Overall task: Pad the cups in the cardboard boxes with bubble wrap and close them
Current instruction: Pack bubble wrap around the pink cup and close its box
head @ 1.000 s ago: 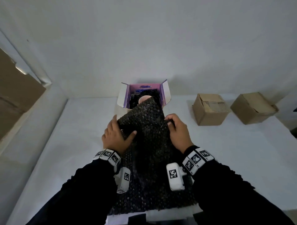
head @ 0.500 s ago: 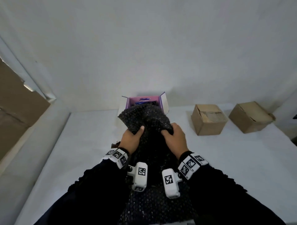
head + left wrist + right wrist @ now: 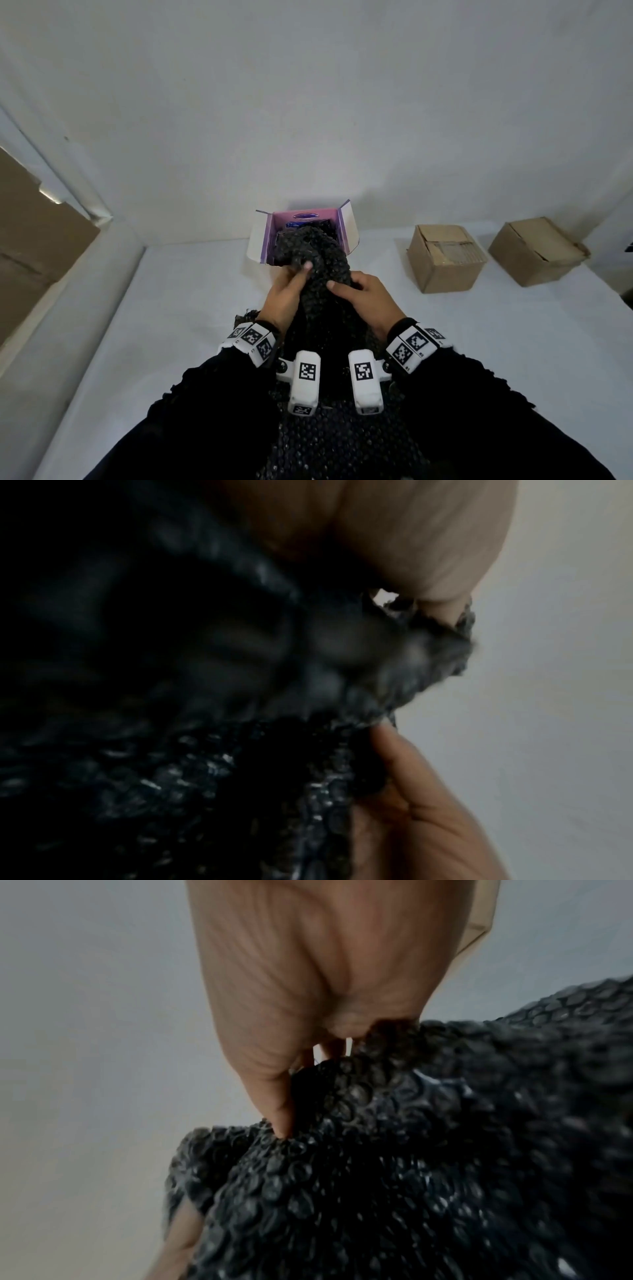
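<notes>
Both grips are on the black bubble wrap (image 3: 317, 270), bunched into a thick roll between them. The left grip (image 3: 286, 296) has fingers curled round the roll's left side, fingertips (image 3: 306, 265) pressed into the wrap at the top. The right grip (image 3: 368, 301) clutches the right side, thumb across the front, other fingers wrapped behind. In the left wrist view the wrap (image 3: 240, 723) fills most of the pic, blurred; skin shows above & below a gathered edge of it, so it's pinched. The right wrist view shows the right grip (image 3: 308, 1001) w/ its thumb dug into a fold of wrap (image 3: 411, 1137), fingers closed on the bunch.

Just beyond the grips, touching the front end of the roll, sits the open box (image 3: 301, 236): white outside, purple inside, flaps standing up. The wrap's far end goes into its mouth. The cup can't be seen; wrap covers the opening. The rest of the wrap trails back under both wrists toward the person, lying on the white counter (image 3: 171, 325).

To the right of the right grip, well apart, are two brown cardboard boxes on the counter: the nearer box (image 3: 445, 257) w/ flaps folded over, the farther box (image 3: 537, 250) beside it, closed & turned at an angle. Far left of the left grip, off the counter, a big brown cardboard sheet (image 3: 37, 246) leans by the wall.
</notes>
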`<action>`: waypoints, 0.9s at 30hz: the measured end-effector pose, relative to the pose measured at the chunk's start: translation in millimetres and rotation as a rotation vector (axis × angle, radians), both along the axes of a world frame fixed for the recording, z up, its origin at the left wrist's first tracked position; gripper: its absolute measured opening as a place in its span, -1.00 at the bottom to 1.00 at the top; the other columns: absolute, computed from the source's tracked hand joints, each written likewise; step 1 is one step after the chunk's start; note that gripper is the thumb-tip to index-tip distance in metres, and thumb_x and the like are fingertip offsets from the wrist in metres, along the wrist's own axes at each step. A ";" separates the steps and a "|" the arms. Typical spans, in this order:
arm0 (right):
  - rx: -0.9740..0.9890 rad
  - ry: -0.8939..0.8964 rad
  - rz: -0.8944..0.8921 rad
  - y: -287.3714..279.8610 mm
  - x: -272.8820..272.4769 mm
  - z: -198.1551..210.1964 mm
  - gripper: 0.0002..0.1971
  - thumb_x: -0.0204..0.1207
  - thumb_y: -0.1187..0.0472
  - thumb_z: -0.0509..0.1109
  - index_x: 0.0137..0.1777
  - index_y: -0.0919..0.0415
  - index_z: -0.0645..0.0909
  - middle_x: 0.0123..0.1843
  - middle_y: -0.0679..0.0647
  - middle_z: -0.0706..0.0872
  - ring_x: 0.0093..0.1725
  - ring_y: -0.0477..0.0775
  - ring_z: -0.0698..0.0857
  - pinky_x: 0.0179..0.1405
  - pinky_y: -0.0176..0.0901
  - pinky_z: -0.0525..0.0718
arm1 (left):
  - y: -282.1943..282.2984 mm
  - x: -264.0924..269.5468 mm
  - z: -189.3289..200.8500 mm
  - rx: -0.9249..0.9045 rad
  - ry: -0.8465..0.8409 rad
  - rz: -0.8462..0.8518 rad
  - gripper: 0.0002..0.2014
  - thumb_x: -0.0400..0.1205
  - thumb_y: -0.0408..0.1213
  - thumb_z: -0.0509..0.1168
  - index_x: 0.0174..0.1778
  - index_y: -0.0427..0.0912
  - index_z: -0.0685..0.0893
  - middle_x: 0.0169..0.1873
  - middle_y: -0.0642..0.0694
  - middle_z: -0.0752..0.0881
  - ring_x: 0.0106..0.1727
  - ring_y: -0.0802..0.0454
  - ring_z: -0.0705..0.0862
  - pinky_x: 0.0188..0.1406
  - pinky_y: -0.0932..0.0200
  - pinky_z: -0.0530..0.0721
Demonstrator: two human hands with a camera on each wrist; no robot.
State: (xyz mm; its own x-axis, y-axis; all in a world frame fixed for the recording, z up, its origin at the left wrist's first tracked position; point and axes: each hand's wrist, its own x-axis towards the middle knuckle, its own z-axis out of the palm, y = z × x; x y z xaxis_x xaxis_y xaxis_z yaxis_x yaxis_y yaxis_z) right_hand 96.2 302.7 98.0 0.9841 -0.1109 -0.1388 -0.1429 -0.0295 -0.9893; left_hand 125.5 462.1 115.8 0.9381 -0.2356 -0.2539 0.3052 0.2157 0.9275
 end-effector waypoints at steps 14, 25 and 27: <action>-0.249 -0.086 -0.026 -22.6 14.3 22.5 -0.84 0.25 0.18 0.44 -0.16 0.12 0.63 -0.24 0.11 0.75 -0.21 0.12 0.73 -0.05 0.10 0.74 | 38.4 26.2 -6.1 0.606 -0.434 0.189 -0.55 0.47 -0.19 0.36 0.26 -0.15 0.46 -0.06 -0.03 0.69 0.03 -0.08 0.68 -0.14 0.28 0.47; -0.530 -0.217 0.217 -43.0 32.3 52.0 -0.87 0.49 0.06 0.47 -0.09 0.06 0.62 -0.22 -0.12 0.72 -0.18 -0.16 0.67 -0.15 -0.29 0.56 | 65.7 41.7 10.9 0.651 -0.662 0.005 -0.72 0.51 -0.11 0.32 0.12 0.16 0.48 -0.26 0.05 0.64 -0.22 0.15 0.65 -0.06 0.05 0.67; -0.756 -0.135 0.287 -46.1 40.0 56.8 -0.67 0.41 0.00 0.54 0.09 -0.01 0.53 -0.08 -0.08 0.72 -0.03 -0.03 0.70 0.02 -0.18 0.61 | 63.0 44.7 20.2 0.612 -0.712 0.055 -0.63 0.55 -0.34 0.31 0.18 0.14 0.43 -0.28 0.05 0.58 -0.27 0.14 0.60 -0.17 0.13 0.60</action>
State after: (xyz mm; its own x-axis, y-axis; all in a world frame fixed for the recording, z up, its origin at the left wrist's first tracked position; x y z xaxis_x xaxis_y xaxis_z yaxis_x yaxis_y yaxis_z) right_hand 136.1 256.6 154.8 0.9912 0.1320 -0.0056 0.0909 -0.7125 -0.6958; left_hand 170.2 525.1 136.0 0.9262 -0.2016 0.3186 -0.3733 -0.3735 0.8492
